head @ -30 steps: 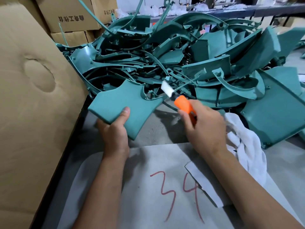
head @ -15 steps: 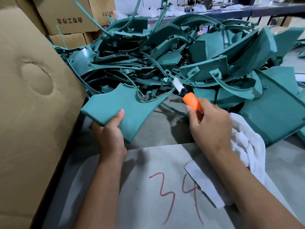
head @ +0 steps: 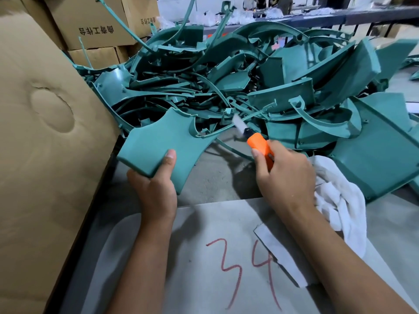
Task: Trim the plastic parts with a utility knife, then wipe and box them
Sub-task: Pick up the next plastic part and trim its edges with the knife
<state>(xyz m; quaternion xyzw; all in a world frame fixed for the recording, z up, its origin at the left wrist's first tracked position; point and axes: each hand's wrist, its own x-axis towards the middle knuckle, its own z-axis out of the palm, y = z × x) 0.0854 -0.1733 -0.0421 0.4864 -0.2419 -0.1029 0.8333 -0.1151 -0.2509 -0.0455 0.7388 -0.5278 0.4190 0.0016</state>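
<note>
My left hand grips the near corner of a flat teal plastic part, thumb on top, holding it tilted above the grey table. My right hand holds an orange utility knife with its blade out, pointing up-left. The blade sits just right of a thin curved strip at the part's far right edge; whether it touches is unclear because of blur. A white cloth lies under and right of my right wrist.
A big heap of teal plastic parts fills the table behind my hands. A tall cardboard box stands at the left, with printed cartons behind it. A grey sheet marked 34 in red lies nearest me.
The knife blade has moved up and to the right, away from the part's notch toward its thin strip. My left hand has shifted the part a little left and tilted it.
</note>
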